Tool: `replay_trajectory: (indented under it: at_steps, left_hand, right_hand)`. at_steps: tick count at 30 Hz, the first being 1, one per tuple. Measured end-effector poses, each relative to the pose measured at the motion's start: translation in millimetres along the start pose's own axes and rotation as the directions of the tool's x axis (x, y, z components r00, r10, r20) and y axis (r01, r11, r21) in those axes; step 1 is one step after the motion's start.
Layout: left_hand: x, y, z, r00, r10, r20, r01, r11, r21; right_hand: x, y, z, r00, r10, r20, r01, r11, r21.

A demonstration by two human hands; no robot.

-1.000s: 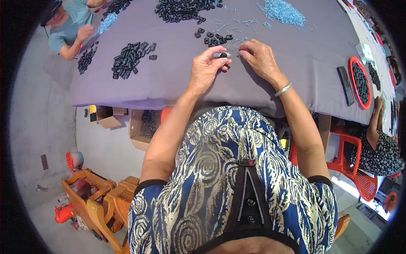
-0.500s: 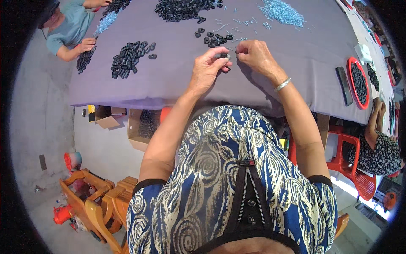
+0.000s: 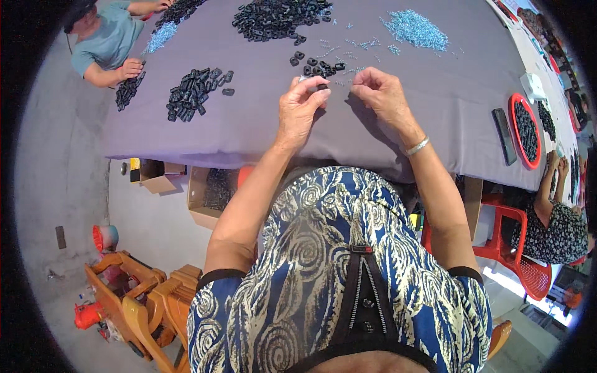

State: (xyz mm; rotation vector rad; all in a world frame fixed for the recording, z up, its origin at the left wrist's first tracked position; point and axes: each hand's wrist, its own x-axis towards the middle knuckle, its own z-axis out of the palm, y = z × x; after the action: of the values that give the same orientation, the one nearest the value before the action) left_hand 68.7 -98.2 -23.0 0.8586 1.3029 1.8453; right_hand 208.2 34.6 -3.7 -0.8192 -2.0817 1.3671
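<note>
Left hand (image 3: 298,112), upper middle of the frame, has a small black piece (image 3: 321,87) pinched between thumb and fingers. Right hand (image 3: 384,96) is just right of it, thumb and forefinger together, can't tell if anything's in there. Container-wise: red oval tray (image 3: 511,113) at the right, full of black parts (image 3: 527,133). Cardboard box (image 3: 204,217) left of centre has more dark bits (image 3: 219,189) inside. Smaller box (image 3: 159,184) further left, contents unclear.
</note>
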Motion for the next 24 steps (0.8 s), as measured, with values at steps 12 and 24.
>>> replay_trajectory:
  at_steps: [12, 24]
  left_hand:
    - [0, 2, -3, 0.978, -0.195, 0.074, 0.207, 0.952, -0.225]
    - [-4, 0, 1, 0.976, -0.212, 0.056, 0.219, 0.953, -0.211]
  right_hand:
    - [-18, -22, 26, 0.999, -0.023, -0.043, 0.038, 0.919, 0.392]
    - [-21, -25, 35, 0.982, -0.108, -0.155, 0.146, 0.953, 0.264]
